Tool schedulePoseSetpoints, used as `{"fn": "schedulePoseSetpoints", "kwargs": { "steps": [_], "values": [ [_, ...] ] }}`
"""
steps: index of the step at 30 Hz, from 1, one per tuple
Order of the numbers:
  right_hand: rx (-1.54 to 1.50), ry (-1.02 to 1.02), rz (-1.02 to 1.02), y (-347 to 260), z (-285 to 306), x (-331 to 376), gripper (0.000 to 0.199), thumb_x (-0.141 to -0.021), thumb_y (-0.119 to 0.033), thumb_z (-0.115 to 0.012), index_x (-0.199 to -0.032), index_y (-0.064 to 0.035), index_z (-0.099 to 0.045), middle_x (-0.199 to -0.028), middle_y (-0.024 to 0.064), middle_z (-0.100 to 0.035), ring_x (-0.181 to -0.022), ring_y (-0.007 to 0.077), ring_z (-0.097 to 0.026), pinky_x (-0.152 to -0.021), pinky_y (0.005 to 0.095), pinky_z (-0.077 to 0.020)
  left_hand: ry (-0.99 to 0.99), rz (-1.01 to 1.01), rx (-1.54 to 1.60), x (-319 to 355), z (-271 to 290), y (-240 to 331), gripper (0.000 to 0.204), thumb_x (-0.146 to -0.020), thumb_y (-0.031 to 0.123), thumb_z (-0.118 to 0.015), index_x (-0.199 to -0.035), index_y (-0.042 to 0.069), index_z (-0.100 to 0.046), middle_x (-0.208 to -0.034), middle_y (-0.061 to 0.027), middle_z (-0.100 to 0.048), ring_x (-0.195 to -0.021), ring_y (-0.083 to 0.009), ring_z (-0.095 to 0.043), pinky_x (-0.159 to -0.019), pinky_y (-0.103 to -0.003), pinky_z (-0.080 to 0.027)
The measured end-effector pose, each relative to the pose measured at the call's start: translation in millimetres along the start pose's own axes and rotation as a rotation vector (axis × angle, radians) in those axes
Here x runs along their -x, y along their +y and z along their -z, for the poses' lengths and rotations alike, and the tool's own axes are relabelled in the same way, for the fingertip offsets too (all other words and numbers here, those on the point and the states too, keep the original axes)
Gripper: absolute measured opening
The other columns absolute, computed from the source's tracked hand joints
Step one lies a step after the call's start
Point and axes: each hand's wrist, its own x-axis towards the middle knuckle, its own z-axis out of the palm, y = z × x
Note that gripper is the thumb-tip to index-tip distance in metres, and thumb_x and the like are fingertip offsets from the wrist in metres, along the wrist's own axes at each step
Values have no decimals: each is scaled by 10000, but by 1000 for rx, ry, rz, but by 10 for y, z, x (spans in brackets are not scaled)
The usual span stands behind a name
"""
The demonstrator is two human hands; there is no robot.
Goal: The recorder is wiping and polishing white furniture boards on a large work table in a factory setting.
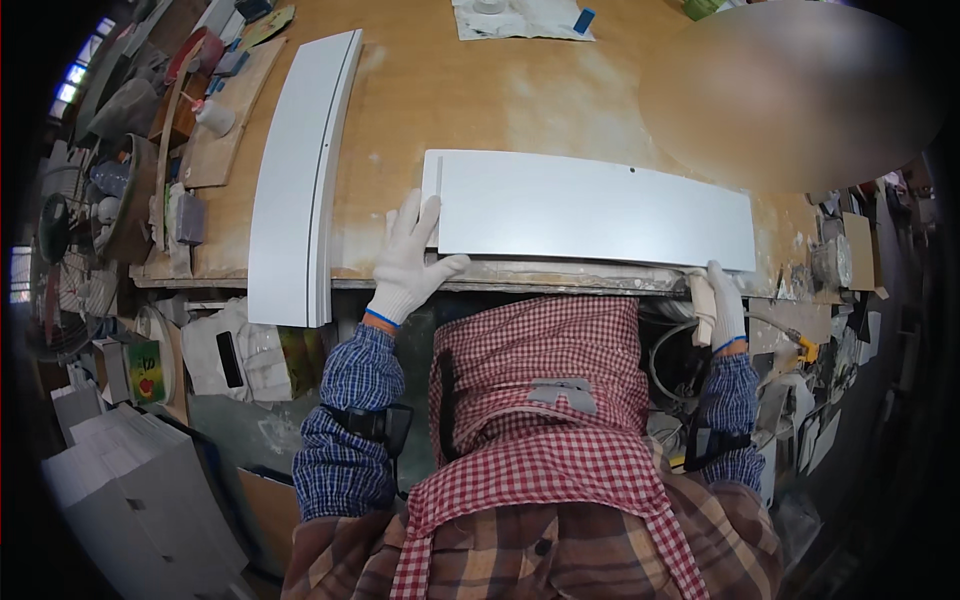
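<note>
A long white panel (595, 210) lies crosswise on the worktable, with a small dark hole near its far edge. My left hand (412, 252), in a white knit glove, is open with fingers spread, resting at the panel's left end. At the panel's near right corner, my gloved right hand (728, 308) is closed around a bunched cream cloth (704, 308); its fingertips reach the panel's edge. To the left, a stack of similar white panels (295, 190) lies lengthwise, overhanging the table's near edge.
The brown wooden table (400, 110) carries a board with a small white bottle (213, 117) at left and a paper sheet (520, 22) at the back. A fan stands far left. White stacked boxes (140, 500) sit lower left. A yellow-fitted hose (803, 347) hangs at right.
</note>
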Motion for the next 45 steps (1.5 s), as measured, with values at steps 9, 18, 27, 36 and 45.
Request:
{"fn": "schedulePoseSetpoints", "kwargs": {
  "steps": [9, 18, 27, 36, 45],
  "values": [
    [640, 455, 763, -602, -700, 106, 339, -1035, -270, -593, -1290, -49, -624, -1224, 144, -685, -1112, 241, -653, -915, 340, -538, 116, 136, 442, -226, 316, -52, 540, -1070, 253, -532, -1552, 29, -435, -1633, -145, -410, -1522, -244, -358, -1237, -347, -292],
    [811, -171, 1348, -506, -3278, 815, 160, -859, -69, -587, -1019, -57, -584, -956, 153, -610, -861, 333, -621, -735, 462, -529, 9, -69, 168, -959, -57, 6, 397, -1055, 258, -532, -1402, 81, -610, -1501, -160, -549, -1445, -302, -462, -1189, -364, -365],
    [884, -182, 1280, -497, -2040, 361, 427, -865, 0, -618, -1289, -48, -643, -970, 97, -689, -878, 277, -666, -739, 392, -569, 52, -147, 194, -893, 12, -238, 348, -1049, 213, -524, -1338, 58, -640, -1408, -161, -600, -1371, -308, -516, -1172, -381, -386],
    [626, -137, 1422, -350, -2899, 784, 258, -842, -82, -601, -1076, 13, -656, -913, 178, -653, -896, 366, -653, -846, 474, -541, 54, -127, 281, -1011, -122, -105, 330, -1054, 209, -543, -1327, 54, -645, -1384, -155, -615, -1359, -312, -519, -1182, -394, -373],
    [1406, 494, 1375, -288, -2143, 107, 143, -951, -150, -493, -810, -144, -513, -672, 7, -458, -530, 139, -510, -439, 343, -449, -61, -40, 179, -960, 50, -227, 429, -1103, 203, -437, -1460, -19, -523, -1501, -162, -542, -1416, -276, -476, -1209, -374, -327]
  ]
}}
